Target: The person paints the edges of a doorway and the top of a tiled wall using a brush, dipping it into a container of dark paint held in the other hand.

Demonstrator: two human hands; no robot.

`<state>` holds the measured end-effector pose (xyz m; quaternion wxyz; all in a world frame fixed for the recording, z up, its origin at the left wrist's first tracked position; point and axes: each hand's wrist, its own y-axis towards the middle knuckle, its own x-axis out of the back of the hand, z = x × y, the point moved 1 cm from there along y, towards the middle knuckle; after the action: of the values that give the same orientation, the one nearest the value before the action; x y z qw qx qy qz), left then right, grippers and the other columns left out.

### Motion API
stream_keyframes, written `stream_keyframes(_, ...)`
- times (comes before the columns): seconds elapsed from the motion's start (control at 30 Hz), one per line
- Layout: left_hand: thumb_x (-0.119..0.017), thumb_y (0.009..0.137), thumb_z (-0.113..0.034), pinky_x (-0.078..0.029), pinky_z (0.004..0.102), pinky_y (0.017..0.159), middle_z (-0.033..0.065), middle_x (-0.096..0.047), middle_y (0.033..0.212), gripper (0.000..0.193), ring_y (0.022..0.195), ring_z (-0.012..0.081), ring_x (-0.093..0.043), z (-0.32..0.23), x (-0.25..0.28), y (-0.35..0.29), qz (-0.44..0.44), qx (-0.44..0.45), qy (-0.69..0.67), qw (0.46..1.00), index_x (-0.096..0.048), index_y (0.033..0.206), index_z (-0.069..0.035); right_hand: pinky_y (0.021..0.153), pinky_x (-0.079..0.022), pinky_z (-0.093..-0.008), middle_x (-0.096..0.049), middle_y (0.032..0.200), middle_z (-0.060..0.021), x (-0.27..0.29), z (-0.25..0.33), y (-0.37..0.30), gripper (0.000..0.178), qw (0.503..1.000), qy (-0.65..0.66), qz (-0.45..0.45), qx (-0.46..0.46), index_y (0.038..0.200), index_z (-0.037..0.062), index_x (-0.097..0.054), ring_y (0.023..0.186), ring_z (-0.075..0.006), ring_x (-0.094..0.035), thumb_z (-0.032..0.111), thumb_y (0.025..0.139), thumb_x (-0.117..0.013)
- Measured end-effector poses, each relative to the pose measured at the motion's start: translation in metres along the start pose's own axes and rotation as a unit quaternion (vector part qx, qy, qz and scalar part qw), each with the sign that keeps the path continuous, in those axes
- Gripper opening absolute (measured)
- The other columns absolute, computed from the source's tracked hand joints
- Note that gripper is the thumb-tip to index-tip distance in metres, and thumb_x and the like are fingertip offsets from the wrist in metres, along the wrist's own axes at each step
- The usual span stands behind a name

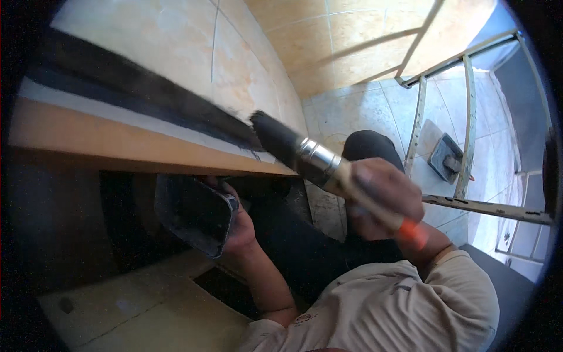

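A wide paintbrush (319, 155) with dark bristles, a metal band and an orange-tipped handle is gripped by my right hand (384, 185). Its bristle end reaches toward the right end of a dark strip (135, 79) on top of an orange-brown ledge (111, 132); whether they touch I cannot tell. Beneath the front edge of that ledge, my left hand (240, 227) holds a dark rectangular tray (190, 220) by its side. The fingers of the left hand are partly hidden behind the tray wall and in shadow.
On the right stands a worn metal ladder-like frame (470, 123) with several bars. Beyond it a small dark tray (444, 157) rests on the tiled floor (363, 111). A beige tiled wall (170, 44) rises behind the ledge. My bent knee (369, 144) is close to the brush.
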<state>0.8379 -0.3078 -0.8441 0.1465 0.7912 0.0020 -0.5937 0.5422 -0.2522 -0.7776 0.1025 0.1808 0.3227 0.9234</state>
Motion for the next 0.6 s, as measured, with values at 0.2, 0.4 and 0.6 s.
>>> stream_keyframes(0.2, -0.052, 0.105, -0.044, -0.028, 0.0463, 0.127, 0.0194, -0.033, 0.163, 0.071, 0.149, 0.0344, -0.037, 0.013, 0.031, -0.008, -0.038, -0.008, 0.644, 0.764, -0.03, 0.158, -0.003, 0.08, -0.062, -0.0374, -0.07, 0.12, -0.0214, -0.055, -0.022, 0.006, 0.04, 0.961, -0.054, -0.004, 0.27, 0.12, -0.0041, -0.071, 0.102, -0.0332, -0.073, 0.012, 0.083, -0.073)
stream_keyframes(0.4, -0.045, 0.11, -0.031, -0.024, 0.0424, 0.129, 0.0156, -0.029, 0.166, 0.061, 0.152, 0.0251, -0.032, 0.015, 0.035, -0.007, 0.098, 0.08, 0.046, 0.991, -0.025, 0.16, -0.002, 0.08, -0.062, -0.0377, -0.069, 0.12, -0.0226, -0.083, -0.052, -0.044, 0.042, 0.975, -0.113, 0.02, 0.189, 0.12, -0.0057, -0.07, 0.1, -0.0335, -0.073, 0.01, 0.082, -0.075)
stream_keyframes(0.6, -0.045, 0.11, -0.031, -0.024, 0.0436, 0.129, 0.016, -0.028, 0.167, 0.062, 0.152, 0.0247, -0.033, 0.015, 0.029, -0.012, 0.169, 0.107, 0.058, 0.978, -0.023, 0.16, -0.001, 0.076, -0.063, -0.036, -0.069, 0.116, -0.0231, -0.085, -0.047, -0.026, 0.039, 0.968, -0.085, -0.069, 0.225, 0.117, -0.0076, -0.07, 0.096, -0.033, -0.073, 0.009, 0.082, -0.074)
